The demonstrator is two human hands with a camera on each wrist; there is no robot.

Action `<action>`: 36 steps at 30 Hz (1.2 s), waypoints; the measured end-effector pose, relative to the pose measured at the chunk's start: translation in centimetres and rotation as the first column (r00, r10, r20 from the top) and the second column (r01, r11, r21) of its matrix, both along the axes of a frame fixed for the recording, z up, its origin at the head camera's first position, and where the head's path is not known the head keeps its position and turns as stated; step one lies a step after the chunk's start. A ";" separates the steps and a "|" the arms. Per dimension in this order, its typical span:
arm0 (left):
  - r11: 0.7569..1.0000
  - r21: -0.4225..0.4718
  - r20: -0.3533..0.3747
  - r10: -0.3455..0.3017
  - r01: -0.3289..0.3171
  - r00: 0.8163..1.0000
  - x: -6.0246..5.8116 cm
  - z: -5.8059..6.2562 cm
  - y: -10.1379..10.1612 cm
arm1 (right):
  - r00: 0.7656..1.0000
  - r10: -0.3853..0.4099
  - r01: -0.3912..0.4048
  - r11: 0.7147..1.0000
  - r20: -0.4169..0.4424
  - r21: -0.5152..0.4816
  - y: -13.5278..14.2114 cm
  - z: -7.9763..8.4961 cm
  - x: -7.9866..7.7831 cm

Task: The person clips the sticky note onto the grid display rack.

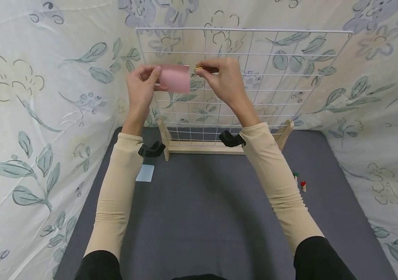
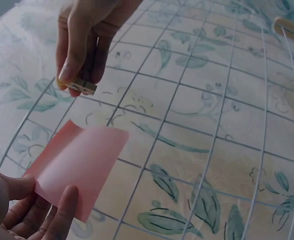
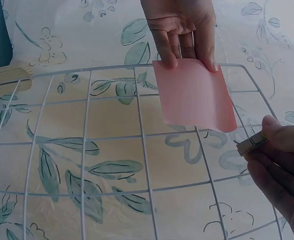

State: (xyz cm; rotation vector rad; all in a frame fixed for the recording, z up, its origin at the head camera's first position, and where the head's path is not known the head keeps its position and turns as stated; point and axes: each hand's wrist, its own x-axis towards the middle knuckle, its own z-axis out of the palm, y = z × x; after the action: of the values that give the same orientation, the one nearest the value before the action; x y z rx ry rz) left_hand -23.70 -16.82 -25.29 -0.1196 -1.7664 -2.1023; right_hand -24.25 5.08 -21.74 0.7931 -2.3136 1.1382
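A pink sheet of paper, slightly bent, is held up in front of the white wire grid by my left hand. Thumb and fingers pinch its edge, as the left wrist view shows with the paper standing out from the fingertips. To its right, my right hand pinches a small wooden clothespin between thumb and fingers. In the head view a little yellow shows on this clothespin. A narrow gap separates the clothespin from the paper.
The grid stands on a wooden base at the back of the grey table. A light blue paper lies left on the table. At the right lie a red-topped clothespin and a green-topped one. Floral fabric surrounds the table.
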 end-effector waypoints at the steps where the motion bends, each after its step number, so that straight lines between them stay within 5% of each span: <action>1: 1.000 0.008 0.000 -0.006 0.006 1.000 -0.1 0.2 0.0 | 1.000 0.003 -0.003 1.000 -0.012 -0.012 -0.1 0.2 -0.1; 10: 0.998 0.056 -0.007 -0.019 0.019 1.000 -0.7 1.9 0.0 | 1.000 0.007 -0.009 0.996 -0.026 -0.087 -1.0 2.2 -0.7; 21: 0.997 0.083 0.007 -0.009 0.008 1.000 -1.1 3.6 -0.1 | 0.997 0.034 -0.039 0.997 -0.064 -0.074 -2.5 6.8 -1.2; 36: 0.997 0.070 -0.037 -0.013 0.016 0.999 -1.8 4.9 0.2 | 1.000 0.006 -0.006 1.000 -0.021 -0.011 -4.5 8.7 -3.2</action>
State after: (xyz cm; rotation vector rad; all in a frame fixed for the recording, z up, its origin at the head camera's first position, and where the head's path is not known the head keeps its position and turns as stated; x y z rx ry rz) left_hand -25.54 -16.64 -20.43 -0.1505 -1.6739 -2.1560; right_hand -27.42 0.61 -13.08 0.8049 -2.2869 1.1388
